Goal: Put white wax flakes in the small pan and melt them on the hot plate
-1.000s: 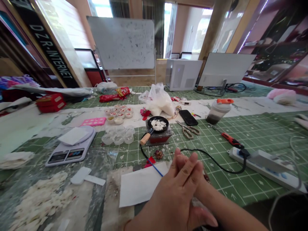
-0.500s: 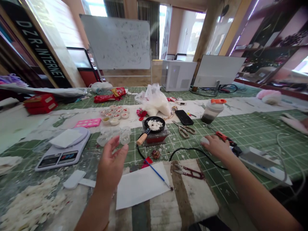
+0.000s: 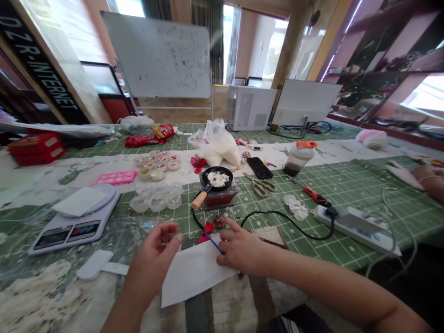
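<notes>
My right hand (image 3: 243, 247) reaches over a sheet of white paper (image 3: 190, 277), fingers apart. Its fingertips are at a thin blue-handled brush (image 3: 211, 239) lying across the paper; whether they touch it I cannot tell. Just beyond the fingers lie a dried flower bud (image 3: 218, 222) and red petals (image 3: 208, 227). To the left, my left hand (image 3: 156, 254) is held half curled with thumb and fingers apart, nothing visible in it, at the paper's left edge. Red-handled thread snips (image 3: 274, 243) are mostly hidden behind my right hand.
A small black pan (image 3: 218, 177) with white pieces sits on a little burner (image 3: 220, 200). Clear cups (image 3: 157, 200) and a kitchen scale (image 3: 78, 222) stand left. Right are crumpled white tissue (image 3: 296, 207), scissors (image 3: 260, 187), a screwdriver (image 3: 315, 196), a power strip (image 3: 360, 233) and another person's hand (image 3: 430, 178).
My right hand has left the crumpled white tissue at the right and swung left to the brush and paper. My left hand has shifted slightly lower. The view has turned a little right.
</notes>
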Demonstrator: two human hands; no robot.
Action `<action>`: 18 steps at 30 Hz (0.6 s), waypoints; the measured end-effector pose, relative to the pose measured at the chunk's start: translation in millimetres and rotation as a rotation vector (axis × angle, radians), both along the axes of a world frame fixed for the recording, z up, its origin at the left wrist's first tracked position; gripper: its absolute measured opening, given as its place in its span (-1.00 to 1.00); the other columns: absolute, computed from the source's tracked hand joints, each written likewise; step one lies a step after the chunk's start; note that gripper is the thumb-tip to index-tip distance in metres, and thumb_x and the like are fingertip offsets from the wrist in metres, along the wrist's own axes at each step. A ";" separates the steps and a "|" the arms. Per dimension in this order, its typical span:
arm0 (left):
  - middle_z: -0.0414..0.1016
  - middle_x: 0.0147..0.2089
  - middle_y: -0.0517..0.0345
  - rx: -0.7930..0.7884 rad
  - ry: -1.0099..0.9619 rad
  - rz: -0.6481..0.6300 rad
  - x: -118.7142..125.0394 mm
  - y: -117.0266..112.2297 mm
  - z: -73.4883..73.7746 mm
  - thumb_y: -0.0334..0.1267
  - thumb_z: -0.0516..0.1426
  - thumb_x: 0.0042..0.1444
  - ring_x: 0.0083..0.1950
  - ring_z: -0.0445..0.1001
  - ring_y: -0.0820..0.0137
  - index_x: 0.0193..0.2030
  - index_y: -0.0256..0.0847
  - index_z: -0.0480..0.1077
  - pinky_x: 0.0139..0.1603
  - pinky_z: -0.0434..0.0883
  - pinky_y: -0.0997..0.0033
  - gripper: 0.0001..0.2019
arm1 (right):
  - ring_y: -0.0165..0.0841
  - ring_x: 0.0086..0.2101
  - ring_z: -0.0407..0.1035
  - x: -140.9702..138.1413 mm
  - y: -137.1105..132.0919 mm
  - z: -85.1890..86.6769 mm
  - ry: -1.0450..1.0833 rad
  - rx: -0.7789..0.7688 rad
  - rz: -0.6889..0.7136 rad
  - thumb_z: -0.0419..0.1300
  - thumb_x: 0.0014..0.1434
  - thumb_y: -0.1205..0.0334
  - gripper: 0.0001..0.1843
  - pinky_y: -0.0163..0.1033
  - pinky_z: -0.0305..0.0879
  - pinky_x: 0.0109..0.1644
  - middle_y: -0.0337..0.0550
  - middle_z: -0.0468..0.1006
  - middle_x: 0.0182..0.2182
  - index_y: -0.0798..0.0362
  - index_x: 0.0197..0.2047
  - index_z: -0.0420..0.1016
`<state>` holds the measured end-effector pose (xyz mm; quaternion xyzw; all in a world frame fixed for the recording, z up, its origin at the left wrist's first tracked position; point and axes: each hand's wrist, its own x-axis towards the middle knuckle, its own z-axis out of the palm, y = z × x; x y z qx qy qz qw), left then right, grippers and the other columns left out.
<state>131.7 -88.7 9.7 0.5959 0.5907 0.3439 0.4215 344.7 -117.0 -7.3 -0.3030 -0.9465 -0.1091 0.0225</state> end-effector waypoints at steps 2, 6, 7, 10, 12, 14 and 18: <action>0.36 -0.26 0.10 -0.018 0.308 -0.152 -4.4 -6.2 -6.0 -0.03 0.06 -0.11 -0.36 0.35 0.36 -0.16 -0.18 0.30 -0.30 0.32 0.28 -0.62 | -0.32 -0.34 0.18 0.4 2.7 3.9 -0.004 0.031 0.055 0.11 -0.02 0.28 -0.94 0.10 -0.30 0.12 -0.27 0.36 -0.59 -0.02 -0.50 0.37; 0.28 -0.05 0.04 0.082 0.610 -0.364 -3.3 -21.4 -24.6 -0.22 0.02 -0.08 -0.12 0.32 0.29 -0.12 -0.16 0.34 -0.08 0.26 0.22 -0.67 | -0.41 -0.32 0.22 6.8 -5.8 28.8 0.156 0.051 0.148 -0.01 0.08 0.33 -0.83 0.01 -0.22 0.13 -0.35 0.39 -0.56 -0.06 -0.40 0.37; 0.26 0.00 0.04 0.121 0.653 -0.408 -1.2 -25.0 -28.4 -0.28 0.02 -0.10 -0.03 0.27 0.26 -0.09 -0.16 0.34 0.00 0.21 0.21 -0.64 | -0.43 -0.30 0.24 10.4 -9.1 36.9 0.251 0.044 0.131 -0.03 0.09 0.32 -0.83 -0.02 -0.21 0.13 -0.35 0.41 -0.52 -0.06 -0.35 0.36; 0.24 0.08 0.05 0.157 0.751 -0.518 6.1 -33.7 -33.2 -0.35 0.01 -0.11 0.08 0.17 0.22 -0.05 -0.08 0.35 0.08 0.14 0.17 -0.59 | -0.45 -0.29 0.30 26.4 -11.4 58.5 0.626 0.060 -0.083 0.02 0.06 0.27 -0.88 -0.06 -0.14 0.12 -0.31 0.46 -0.44 -0.01 -0.29 0.33; 0.21 0.12 0.07 0.153 0.784 -0.559 8.5 -37.5 -31.7 -0.35 0.00 -0.07 0.11 0.15 0.19 -0.07 0.00 0.37 0.08 0.14 0.13 -0.61 | -0.42 -0.31 0.32 37.5 -1.0 68.0 0.907 0.217 -0.370 0.01 0.07 0.27 -0.90 -0.09 -0.04 0.06 -0.24 0.47 -0.41 0.01 -0.31 0.32; 0.18 0.16 0.09 0.147 0.773 -0.599 6.7 -38.5 -27.3 -0.31 0.01 -0.05 0.13 0.13 0.17 -0.10 0.05 0.38 0.09 0.13 0.11 -0.65 | -0.38 -0.31 0.33 44.3 18.4 73.6 1.061 0.325 -0.648 -0.02 0.11 0.20 -0.84 -0.13 0.04 -0.01 -0.17 0.48 -0.39 0.03 -0.31 0.33; 0.09 0.21 0.12 0.168 0.658 -0.596 -6.7 -29.2 -2.7 -0.17 0.03 -0.04 0.12 0.19 0.21 -0.01 0.07 0.30 0.08 0.18 0.17 -0.61 | -0.36 -0.33 0.32 40.7 63.5 76.9 1.060 0.267 -0.812 -0.08 0.13 0.09 -0.73 -0.18 0.05 -0.08 -0.18 0.50 -0.45 0.05 -0.31 0.36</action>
